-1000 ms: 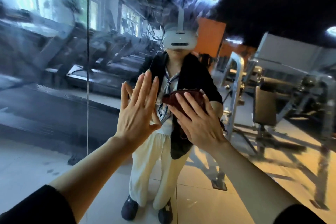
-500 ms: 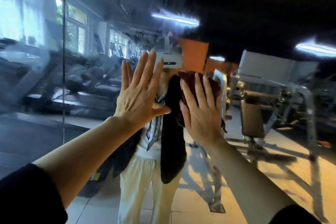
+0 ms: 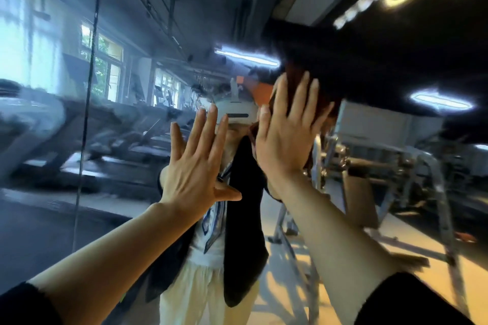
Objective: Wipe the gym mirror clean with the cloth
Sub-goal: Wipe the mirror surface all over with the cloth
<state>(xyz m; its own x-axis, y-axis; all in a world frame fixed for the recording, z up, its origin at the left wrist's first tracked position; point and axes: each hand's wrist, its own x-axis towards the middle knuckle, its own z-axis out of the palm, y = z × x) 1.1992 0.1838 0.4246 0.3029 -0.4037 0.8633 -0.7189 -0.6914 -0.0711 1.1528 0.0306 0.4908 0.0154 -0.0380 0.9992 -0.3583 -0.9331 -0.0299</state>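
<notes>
Currently, head view, some motion blur:

- Left hand [image 3: 195,166]: centre of frame, palm flat toward the gym mirror [image 3: 47,219], fingers straight and spread, thumb out to the right. Holds nothing. Actual contact with the glass can't be confirmed.
- Right hand [image 3: 284,137]: just right of the left one and higher, fingers straight and fanned, pressing the cloth [image 3: 320,113] against the mirror.
- Cloth: dark reddish-brown, mostly hidden behind the right hand; edges show past the fingertips and along the hand's right side. Upper centre-right of frame.
- Both forearms bare, black sleeves [image 3: 26,303] at the bottom corners.
- Mirror fills the frame; a vertical panel seam [image 3: 88,103] runs down the left part.
- Reflection: person in white headset [image 3: 235,113], black jacket, pale trousers at centre; treadmills [image 3: 79,134] left, weight machine [image 3: 390,166] right, ceiling light strips [image 3: 245,57] up top.
</notes>
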